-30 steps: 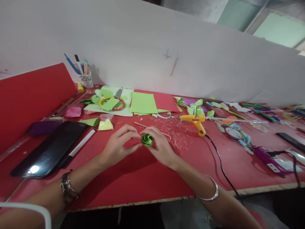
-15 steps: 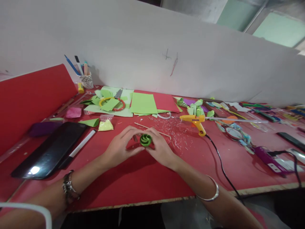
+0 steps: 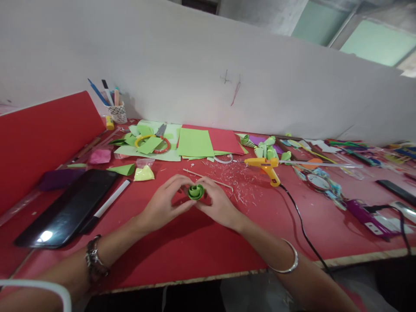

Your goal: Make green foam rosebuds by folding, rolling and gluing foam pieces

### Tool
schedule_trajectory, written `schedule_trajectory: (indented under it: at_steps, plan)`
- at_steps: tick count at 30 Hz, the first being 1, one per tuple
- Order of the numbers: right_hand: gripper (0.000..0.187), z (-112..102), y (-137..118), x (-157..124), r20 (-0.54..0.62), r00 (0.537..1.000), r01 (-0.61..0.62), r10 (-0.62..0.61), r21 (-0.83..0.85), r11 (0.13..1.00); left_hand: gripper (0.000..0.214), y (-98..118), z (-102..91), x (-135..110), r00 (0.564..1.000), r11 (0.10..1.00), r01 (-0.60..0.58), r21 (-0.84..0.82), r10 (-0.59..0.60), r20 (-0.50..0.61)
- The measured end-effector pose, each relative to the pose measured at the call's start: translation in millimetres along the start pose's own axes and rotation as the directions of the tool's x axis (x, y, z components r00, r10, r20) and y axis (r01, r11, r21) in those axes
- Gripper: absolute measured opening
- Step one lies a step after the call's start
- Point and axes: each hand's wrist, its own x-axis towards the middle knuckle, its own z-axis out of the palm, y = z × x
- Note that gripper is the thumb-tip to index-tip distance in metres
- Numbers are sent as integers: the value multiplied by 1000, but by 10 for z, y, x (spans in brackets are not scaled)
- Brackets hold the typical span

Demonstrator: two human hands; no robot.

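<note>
A small rolled green paper flower [image 3: 196, 191] sits between my two hands just above the red table [image 3: 201, 247]. My left hand [image 3: 164, 202] curls around its left side, fingertips pinching the roll. My right hand [image 3: 218, 202] closes on its right side, thumb and fingers pressed against the paper. A thin wooden stick [image 3: 208, 178] lies on the table just behind my hands, among white paper shavings [image 3: 240, 180].
A yellow glue gun [image 3: 265, 166] with a black cord [image 3: 302, 229] lies to the right. Green and red paper sheets [image 3: 196, 142], scissors [image 3: 152, 139] and a pen cup [image 3: 117, 112] stand at the back. A black tablet [image 3: 65, 210] lies left. A white partition [image 3: 208, 73] runs behind.
Both hands have drawn closer around the green flower and shifted slightly left and away. The roll has turned a little between the fingers.
</note>
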Motion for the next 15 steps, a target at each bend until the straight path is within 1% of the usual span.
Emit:
schedule_trajectory:
  at_steps: [3,5,7,10,13,15]
  plan:
    - [16,-4,-1,7,-22,1000,-21,21,-2,1000,23,-5,-4,4,999,997,42,-63,-43,-27]
    - [17,1,3,4,-16,999,-32,33,16,999,22,-18,10,4,995,987,81,-140,-89,-48]
    - [17,4,2,-2,33,998,-58,57,58,997,21,-36,34,3,987,960,130,-247,-148,-57]
    - [16,4,-14,-13,141,984,-126,109,118,985,23,-59,65,6,976,900,171,-400,-210,-55]
    - [12,4,-31,-19,212,968,-167,137,131,977,30,-65,62,16,973,865,183,-468,-226,-38]
    - [13,8,-29,-19,217,965,-178,147,131,975,27,-64,46,23,972,860,200,-469,-235,-15]
